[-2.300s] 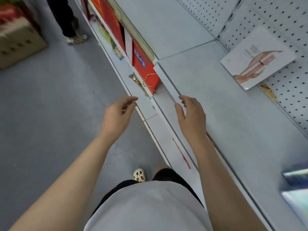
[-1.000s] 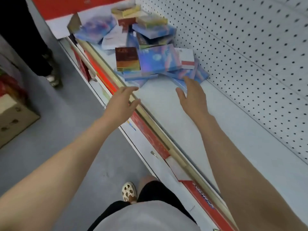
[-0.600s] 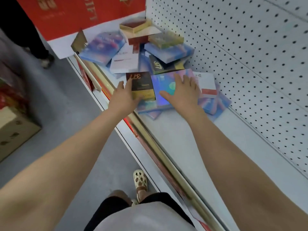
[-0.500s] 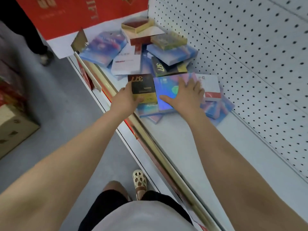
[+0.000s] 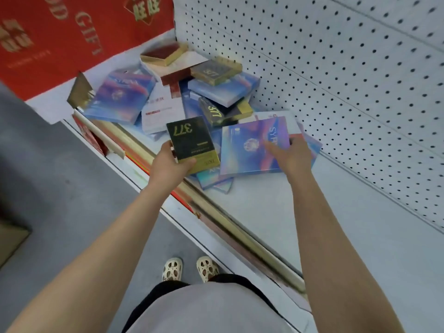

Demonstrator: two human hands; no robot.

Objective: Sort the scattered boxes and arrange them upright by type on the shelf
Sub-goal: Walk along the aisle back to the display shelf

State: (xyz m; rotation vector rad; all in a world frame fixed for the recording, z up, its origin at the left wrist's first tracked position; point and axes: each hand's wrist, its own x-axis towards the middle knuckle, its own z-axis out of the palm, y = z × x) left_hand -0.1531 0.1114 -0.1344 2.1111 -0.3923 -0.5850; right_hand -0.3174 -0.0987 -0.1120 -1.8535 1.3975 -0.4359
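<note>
The left hand grips a black-and-gold "377" box while the right hand holds a flat iridescent blue box, both above the scattered pile at the far end of the pale grey shelf.

Left hand grips a black-and-gold box marked 377 by its near end, thumb on top. Right hand holds a blue iridescent box, fingers curled over its right edge. Just beyond both sets of fingers, a heap of boxes lies flat and tilted on the white shelf, against the pegboard back.
</note>
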